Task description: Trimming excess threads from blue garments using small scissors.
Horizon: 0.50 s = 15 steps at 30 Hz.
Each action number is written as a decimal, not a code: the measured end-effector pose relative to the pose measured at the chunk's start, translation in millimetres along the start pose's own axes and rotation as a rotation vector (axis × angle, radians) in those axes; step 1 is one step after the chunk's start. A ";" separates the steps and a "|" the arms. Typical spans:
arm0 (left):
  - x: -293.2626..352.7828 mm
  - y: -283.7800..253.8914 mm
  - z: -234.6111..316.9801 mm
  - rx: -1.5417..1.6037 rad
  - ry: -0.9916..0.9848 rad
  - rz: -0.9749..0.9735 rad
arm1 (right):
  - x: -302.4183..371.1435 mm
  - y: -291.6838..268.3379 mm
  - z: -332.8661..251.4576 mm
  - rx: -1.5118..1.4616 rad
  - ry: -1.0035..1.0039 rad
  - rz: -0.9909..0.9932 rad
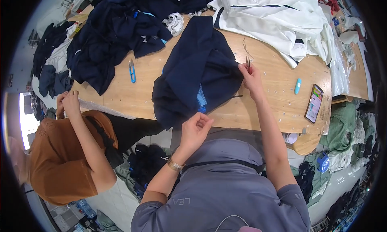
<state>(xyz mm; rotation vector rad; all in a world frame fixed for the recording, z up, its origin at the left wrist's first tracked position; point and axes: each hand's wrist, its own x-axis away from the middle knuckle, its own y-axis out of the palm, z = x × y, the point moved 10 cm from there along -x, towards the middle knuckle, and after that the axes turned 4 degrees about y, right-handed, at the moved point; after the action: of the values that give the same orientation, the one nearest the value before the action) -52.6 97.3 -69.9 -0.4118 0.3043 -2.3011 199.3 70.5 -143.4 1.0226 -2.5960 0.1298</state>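
A dark navy garment (189,66) lies bunched on the wooden table in front of me, with a light-blue patch (201,98) showing near its lower edge. My right hand (250,76) is closed round a small pair of thread snips (248,62), blades pointing away from me. Its fingertips are at the garment's right edge. Just below the blue patch, at the table's near edge, my left hand (195,130) is closed with its fingers curled towards the thumb. Whatever may be between those fingertips is too small to make out.
Blue-handled snips (132,71) lie left of the garment. To the right are a turquoise marker-like object (298,86) and a phone (314,104). Navy garments (117,38) and white garments (274,22) pile up behind. A person in brown (68,159) sits at the left.
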 end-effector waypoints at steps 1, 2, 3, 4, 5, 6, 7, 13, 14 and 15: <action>0.0 -5.5 9.4 -0.158 0.083 0.043 | 0.9 0.2 -0.8 0.001 0.001 -0.003; -1.0 -8.6 15.5 -0.212 0.114 0.060 | 3.3 -0.7 0.2 -0.044 0.032 -0.007; -3.3 -8.7 15.9 -0.212 0.115 0.063 | 5.5 -0.5 1.2 -0.089 0.061 -0.011; -5.7 -11.6 21.6 -0.192 0.163 0.107 | 6.5 0.1 0.3 -0.089 0.058 -0.012; -8.6 -14.0 27.6 -0.172 0.212 0.150 | 7.3 1.2 -0.3 -0.099 0.063 -0.014; -13.6 -9.5 30.1 -0.157 0.197 0.118 | 8.6 2.0 -1.0 -0.110 0.067 -0.016; -19.4 -6.2 30.2 -0.155 0.201 0.118 | 9.4 2.0 -2.7 -0.109 0.063 -0.014; -1.0 111.4 -35.7 1.189 -0.817 -0.415 | 4.0 -12.3 7.8 -0.080 -0.003 0.046; 4.3 121.5 -34.8 1.346 -0.973 -0.329 | 4.0 -24.2 1.3 -0.016 -0.171 0.138; 3.1 125.1 -40.3 1.344 -0.964 -0.331 | 9.4 -29.4 -9.1 0.045 -0.336 0.219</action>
<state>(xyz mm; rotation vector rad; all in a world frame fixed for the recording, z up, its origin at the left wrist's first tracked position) 11.3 13.8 -148.7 -0.7618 -1.7372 -1.7734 215.3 44.7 -132.8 0.8315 -3.0201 0.0754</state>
